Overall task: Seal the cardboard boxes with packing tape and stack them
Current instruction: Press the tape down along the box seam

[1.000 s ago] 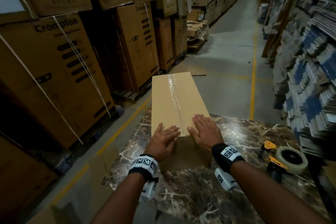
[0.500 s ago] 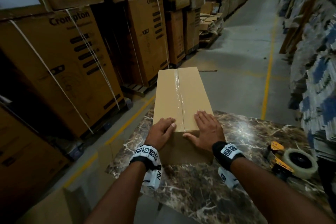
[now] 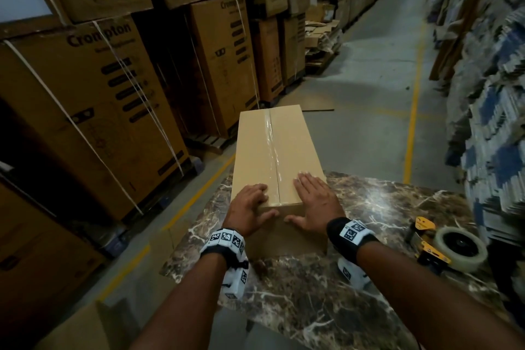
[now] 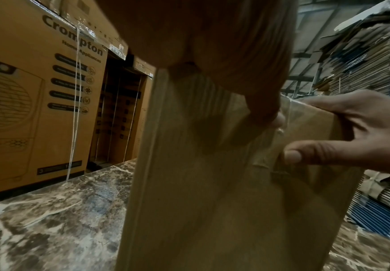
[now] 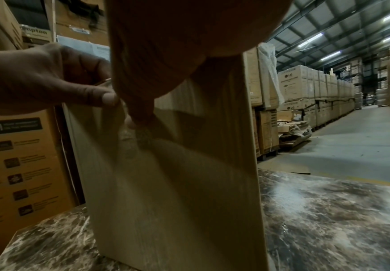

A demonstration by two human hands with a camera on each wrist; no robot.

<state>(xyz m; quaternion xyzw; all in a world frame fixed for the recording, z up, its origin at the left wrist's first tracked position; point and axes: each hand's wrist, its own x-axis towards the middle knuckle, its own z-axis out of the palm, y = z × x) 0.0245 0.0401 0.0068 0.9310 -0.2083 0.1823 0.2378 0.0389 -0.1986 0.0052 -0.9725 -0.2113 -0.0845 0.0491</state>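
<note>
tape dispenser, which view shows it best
The head view: the tape dispenser lies in plain sight at the right edge of the marble table. Neither wrist view shows it; the cardboard box fills both.

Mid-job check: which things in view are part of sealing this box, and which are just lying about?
In the job: cardboard box, clear tape along its seam, left hand, right hand, tape dispenser.

Lying about: Crompton cartons, flattened cardboard, marble table.
</note>
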